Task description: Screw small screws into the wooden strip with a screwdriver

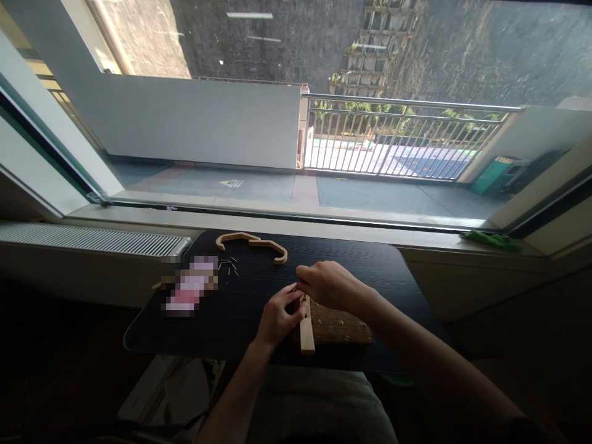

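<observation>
On the dark table, a light wooden bar (307, 336) lies along the left edge of a brown speckled padded piece (345, 327). My left hand (277, 314) grips the bar from the left, fingers and thumb on its upper part. Over the bar's far end, my right hand (330, 283) is closed in a fist. What it holds is hidden, though a small thin thing seems to stand below it at the bar. Two curved wooden pieces (237, 237) lie farther back, end to end. Several small screw-like metal pieces (229, 266) are scattered left of them.
A pixelated pinkish item (189, 287) lies at the left of the black table (231, 333). Behind the table are a window sill (259, 216) and glass. A white radiator (92, 239) stands at left, and a green cloth (493, 240) rests on the sill at right.
</observation>
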The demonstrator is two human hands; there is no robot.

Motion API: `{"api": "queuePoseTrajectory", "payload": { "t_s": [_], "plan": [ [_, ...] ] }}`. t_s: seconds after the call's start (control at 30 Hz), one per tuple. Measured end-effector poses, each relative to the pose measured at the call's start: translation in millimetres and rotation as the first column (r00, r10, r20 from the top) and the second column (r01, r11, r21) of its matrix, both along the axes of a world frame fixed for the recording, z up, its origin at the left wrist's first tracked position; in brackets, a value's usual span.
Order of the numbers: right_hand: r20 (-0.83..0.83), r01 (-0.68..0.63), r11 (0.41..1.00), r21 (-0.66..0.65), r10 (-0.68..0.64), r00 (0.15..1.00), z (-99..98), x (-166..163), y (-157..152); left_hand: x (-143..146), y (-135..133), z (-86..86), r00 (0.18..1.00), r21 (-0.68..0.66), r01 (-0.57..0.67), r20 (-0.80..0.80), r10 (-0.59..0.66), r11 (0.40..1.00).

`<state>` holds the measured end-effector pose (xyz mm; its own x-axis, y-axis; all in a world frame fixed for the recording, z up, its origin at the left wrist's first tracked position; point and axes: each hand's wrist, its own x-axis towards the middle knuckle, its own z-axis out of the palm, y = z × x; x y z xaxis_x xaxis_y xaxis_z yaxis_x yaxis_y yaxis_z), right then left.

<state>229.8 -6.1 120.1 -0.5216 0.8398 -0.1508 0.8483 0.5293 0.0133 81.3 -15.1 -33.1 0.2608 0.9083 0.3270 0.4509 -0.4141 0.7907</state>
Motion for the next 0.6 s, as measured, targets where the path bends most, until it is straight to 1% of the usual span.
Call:
{"api": "queuePoseTrajectory", "payload": {
  "t_s": [0.2,0.37,0.6],
  "plan": [
    [-0.011,0.001,1.0,0.002,-0.001,1.0,-1.2,0.4,-0.5,0.4,1.0,-4.5,1.0,0.006,-0.013,0.008,0.013,1.0],
    [-0.017,0.01,1.0,0.008,-0.01,1.0,-0.8,0.2,-1.0,-0.5,1.2,-4.5,1.0,0.007,0.008,0.004,-0.008,1.0],
    [-0.005,0.09,0.996,-0.028,-0.091,0.996,3.3,-5.1,-5.0,-2.4,1.1,-2.4,1.0,-0.003,0.029,0.006,-0.029,1.0]
  ]
}}
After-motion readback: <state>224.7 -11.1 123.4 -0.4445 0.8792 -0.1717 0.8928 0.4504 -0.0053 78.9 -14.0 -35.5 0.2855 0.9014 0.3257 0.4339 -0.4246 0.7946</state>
